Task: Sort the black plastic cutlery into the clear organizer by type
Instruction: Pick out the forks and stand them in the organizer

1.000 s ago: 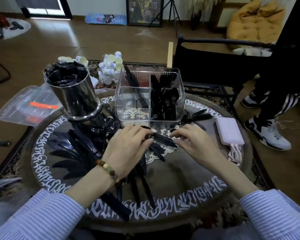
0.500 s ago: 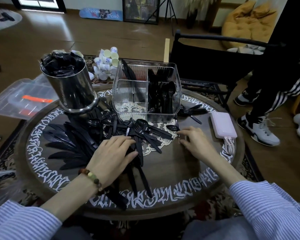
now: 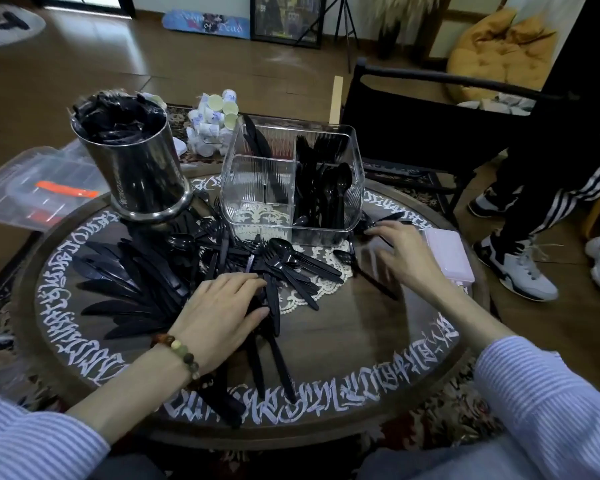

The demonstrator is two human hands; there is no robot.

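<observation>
From the head camera, a heap of black plastic cutlery [image 3: 257, 268] lies on the round table [image 3: 343, 344], in front of the clear organizer [image 3: 291, 188], whose right compartment already holds spoons and forks. The left hand [image 3: 219, 310] rests on the heap, fingers loosely bent over several handles. The right hand [image 3: 402, 254], blurred, reaches beside the organizer's right wall toward loose pieces; whether it grips anything cannot be told. A steel canister [image 3: 139, 171] stands at left.

Black plastic cutlery [image 3: 284, 268] heaped before half-filled clear organizer [image 3: 257, 202].
</observation>
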